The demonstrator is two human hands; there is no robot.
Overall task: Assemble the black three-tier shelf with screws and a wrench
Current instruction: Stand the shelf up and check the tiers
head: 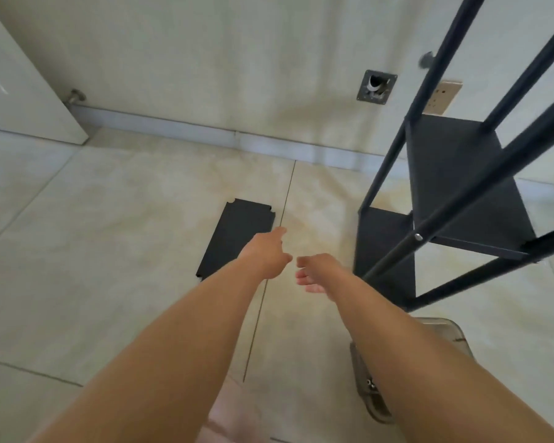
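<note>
A loose black shelf panel [237,231] with notched corners lies flat on the tiled floor, left of centre. My left hand [267,254] reaches out above the panel's near right part, fingers extended, holding nothing. Just to its right, my right hand [314,271] hangs over bare tile with its fingers loosely curled and nothing in it. The black shelf frame [429,225] stands at the right with two panels fitted between its poles, the upper panel [461,183] above the lower panel [384,247]. A silver screw head [418,237] shows on one pole. No wrench is in view.
A clear plastic container [454,330] sits on the floor near my right forearm, with small metal parts [370,383] by its left edge. The wall carries an open junction box [376,87] and a socket [442,97]. A white door [23,91] stands at the left.
</note>
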